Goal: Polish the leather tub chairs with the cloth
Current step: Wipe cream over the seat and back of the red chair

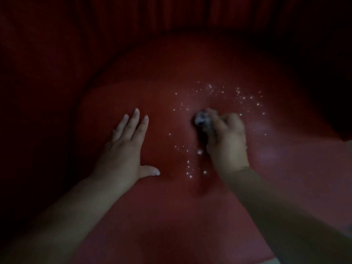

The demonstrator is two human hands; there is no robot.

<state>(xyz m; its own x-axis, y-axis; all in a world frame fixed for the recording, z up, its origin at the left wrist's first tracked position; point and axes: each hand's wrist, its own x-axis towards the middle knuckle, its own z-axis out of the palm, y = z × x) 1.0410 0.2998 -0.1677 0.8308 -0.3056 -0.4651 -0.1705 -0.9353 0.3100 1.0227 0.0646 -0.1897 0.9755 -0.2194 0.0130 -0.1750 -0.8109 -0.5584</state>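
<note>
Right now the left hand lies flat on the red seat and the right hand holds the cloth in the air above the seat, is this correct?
Not quite. The head view shows the right hand pressing the cloth on the seat, among the white droplets, not in the air. The left hand does lie flat on the red seat.

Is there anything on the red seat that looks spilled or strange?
Yes. Many small white droplets are scattered on the seat cushion, around and beyond the right hand, which grips a bunched cloth. They may be polish or foam not yet wiped. The left hand lies flat beside them.
</note>
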